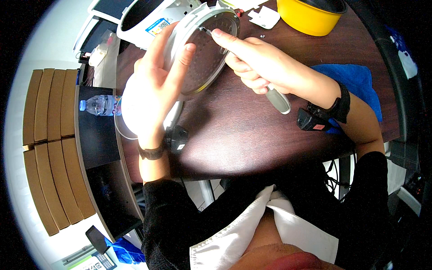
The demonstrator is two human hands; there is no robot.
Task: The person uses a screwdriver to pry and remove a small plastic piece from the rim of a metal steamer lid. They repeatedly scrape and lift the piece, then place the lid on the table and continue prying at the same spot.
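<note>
My left hand (pixel 150 87) grips the rim of a round white appliance part (pixel 204 58), tilted up above the dark table. Its face is a dark, dotted, see-through disc with a clear edge. My right hand (pixel 265 63) is closed round a screwdriver (pixel 280 100) with a grey handle, thumb along the shaft. The screwdriver's dark tip meets or nearly meets the disc's inner side; I cannot tell whether it sits in a screw. A white curved housing (pixel 141 22) with a blue-and-white label stands just behind my left hand.
A yellow round pot (pixel 308 19) with a dark inside stands at the far right, near a small white plastic piece (pixel 264 17). A blue cloth (pixel 355 78) lies beneath my right forearm. A water bottle (pixel 101 105) lies on its side at the left, near stacked cardboard boxes (pixel 54 148).
</note>
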